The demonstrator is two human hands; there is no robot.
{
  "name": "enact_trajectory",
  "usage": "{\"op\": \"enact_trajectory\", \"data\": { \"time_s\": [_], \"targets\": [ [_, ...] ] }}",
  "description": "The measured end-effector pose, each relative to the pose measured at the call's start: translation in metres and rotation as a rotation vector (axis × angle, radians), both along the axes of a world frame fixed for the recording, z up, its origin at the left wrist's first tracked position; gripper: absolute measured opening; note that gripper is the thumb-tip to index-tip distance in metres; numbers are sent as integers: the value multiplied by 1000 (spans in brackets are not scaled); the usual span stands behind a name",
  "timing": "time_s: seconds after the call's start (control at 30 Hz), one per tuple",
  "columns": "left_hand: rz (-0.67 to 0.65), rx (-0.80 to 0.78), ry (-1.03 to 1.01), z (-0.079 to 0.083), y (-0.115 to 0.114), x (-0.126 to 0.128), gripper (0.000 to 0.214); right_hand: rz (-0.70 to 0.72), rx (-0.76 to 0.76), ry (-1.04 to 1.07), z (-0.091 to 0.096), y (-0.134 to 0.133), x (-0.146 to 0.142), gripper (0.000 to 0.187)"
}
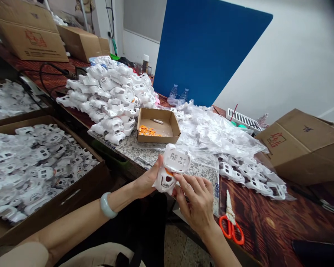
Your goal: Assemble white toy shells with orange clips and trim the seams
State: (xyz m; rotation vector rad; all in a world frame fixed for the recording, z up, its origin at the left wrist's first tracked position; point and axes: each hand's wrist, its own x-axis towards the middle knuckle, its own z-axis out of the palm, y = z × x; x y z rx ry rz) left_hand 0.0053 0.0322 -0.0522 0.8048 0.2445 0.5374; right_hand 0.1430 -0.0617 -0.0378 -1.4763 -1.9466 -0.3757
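My left hand grips a white plastic housing from its left side, fingers wrapped round it. An orange ring shows at the housing's middle seam. My right hand pinches the lower part of the same housing from the right, fingertips at the orange piece. A pale green bangle sits on my left wrist. Behind the hands, a small open cardboard box holds several orange rings.
A heap of white housings rises at the back left. A large carton of bagged housings stands at my left. Empty clear bags, more housings, orange-handled scissors and a closed carton lie to the right.
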Motion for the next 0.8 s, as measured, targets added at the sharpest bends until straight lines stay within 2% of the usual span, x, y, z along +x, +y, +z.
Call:
{"op": "enact_trajectory", "data": {
  "time_s": [0.1, 0.3, 0.47, 0.6, 0.8],
  "targets": [
    [10, 55, 3, 6, 4, 0, 78, 29, -48, 50, -1, 3, 2, 32],
    [-20, 72, -10, 7, 4, 0, 81, 71, 7, 73, 2, 0, 3, 39],
    [2, 42, -18, 3, 0, 1, 75, 59, 11, -31, 11, -6, 0, 36],
    [29, 32, -3, 5, -2, 0, 73, 56, 9, -93, 16, -7, -5, 32],
    [16, 55, 47, 10, -7, -2, 76, 88, 12, -91, 11, -6, -9, 29]
  ]
}}
